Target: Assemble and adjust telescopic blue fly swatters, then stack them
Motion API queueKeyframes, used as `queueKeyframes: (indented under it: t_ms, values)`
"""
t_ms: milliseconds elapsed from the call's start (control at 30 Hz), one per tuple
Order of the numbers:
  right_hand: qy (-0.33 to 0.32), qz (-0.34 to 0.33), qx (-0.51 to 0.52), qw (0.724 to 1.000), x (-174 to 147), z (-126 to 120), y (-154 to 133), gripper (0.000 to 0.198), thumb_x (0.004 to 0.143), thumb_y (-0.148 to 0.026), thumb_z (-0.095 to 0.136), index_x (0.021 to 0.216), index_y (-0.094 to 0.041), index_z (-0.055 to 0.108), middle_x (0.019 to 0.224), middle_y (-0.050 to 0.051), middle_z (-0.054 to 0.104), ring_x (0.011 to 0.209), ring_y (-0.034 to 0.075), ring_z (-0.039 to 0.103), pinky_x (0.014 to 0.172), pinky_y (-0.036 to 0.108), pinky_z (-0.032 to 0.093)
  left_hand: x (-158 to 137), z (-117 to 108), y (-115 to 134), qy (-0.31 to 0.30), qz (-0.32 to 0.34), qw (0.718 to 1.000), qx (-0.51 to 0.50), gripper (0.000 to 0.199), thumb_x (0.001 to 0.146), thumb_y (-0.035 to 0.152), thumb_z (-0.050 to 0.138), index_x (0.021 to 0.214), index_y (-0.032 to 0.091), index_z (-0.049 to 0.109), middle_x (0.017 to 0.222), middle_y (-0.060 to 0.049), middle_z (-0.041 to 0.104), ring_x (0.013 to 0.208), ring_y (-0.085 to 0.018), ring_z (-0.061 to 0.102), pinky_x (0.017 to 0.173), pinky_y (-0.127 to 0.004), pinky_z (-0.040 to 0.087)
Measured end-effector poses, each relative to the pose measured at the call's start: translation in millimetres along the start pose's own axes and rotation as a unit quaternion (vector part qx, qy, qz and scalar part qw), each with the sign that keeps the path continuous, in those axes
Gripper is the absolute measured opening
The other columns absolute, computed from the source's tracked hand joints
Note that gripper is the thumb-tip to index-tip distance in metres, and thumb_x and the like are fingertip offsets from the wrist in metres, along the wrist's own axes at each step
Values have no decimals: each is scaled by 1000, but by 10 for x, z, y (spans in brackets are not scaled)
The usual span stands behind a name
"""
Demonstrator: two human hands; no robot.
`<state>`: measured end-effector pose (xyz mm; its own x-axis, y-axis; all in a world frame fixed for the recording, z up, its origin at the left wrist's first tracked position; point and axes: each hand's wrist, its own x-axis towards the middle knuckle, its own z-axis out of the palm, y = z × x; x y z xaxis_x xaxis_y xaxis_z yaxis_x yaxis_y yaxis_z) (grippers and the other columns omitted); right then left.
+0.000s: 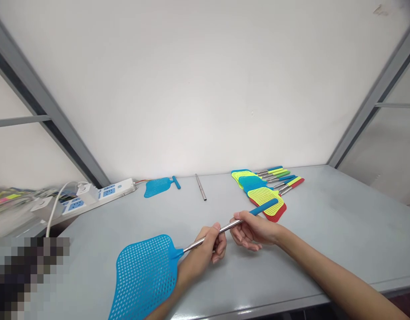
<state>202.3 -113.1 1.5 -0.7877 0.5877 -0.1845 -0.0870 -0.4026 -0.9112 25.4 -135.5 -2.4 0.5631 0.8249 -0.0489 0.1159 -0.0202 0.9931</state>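
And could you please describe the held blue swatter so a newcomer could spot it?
Above the near half of the grey table, find the left hand and right hand. Both hold the blue swatter by its silver shaft. Unlike the piled swatters behind, this one is raised.

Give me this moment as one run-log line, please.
left hand: grips metal shaft of blue fly swatter | right hand: touches shaft near blue handle | on table: metal rod, swatter pile

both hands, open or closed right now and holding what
Left hand: closed, holding the metal shaft of the blue swatter.
Right hand: loosely curled, thumb at the shaft near the blue handle; whether it grips can't be told.
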Motion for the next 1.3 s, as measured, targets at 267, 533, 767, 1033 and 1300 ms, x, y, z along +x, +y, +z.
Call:
queueKeyframes:
  t_ms: [267,533,767,1033,1300]
  values:
    - [11,-61,-15,998,65,69,116,43,80,-31,15,52,-14,43,40,0,48,21,7,35,21,16,20,-23,38,-57,-36,-8,998,-55,43,83,47,21,53,19,32,36,6,30,36,-7,24,43,-22,22]
    - [37,-72,-30,996,101,92,207,48,80,-37,17,49,-13,46,37,0,47,21,6,33,22,17,20,-12,64,-50,-52,-20,996,-70,44,83,48,20,52,19,31,35,6,30,35,-7,24,43,-22,23]
    - [56,-79,-58,994,101,163,213,47,81,-38,18,47,-16,42,35,-2,44,21,5,28,23,17,18,-12,75,-36,-68,-33,994,-80,49,83,50,19,47,19,30,32,6,29,32,-6,21,41,-22,22]
    - [61,-62,-68,994,103,151,257,47,82,-37,16,45,-17,37,33,-4,40,24,5,27,27,19,18,-16,86,-5,-89,-51,991,-89,55,81,55,19,42,19,33,31,5,29,32,-6,24,43,-23,24]
    - [107,-12,6,994,142,136,167,48,82,-41,22,44,-16,36,34,-6,31,27,5,27,32,19,19,122,67,-102,-27,-80,982,-167,53,77,56,26,40,18,32,27,7,23,27,-5,18,35,-21,15]
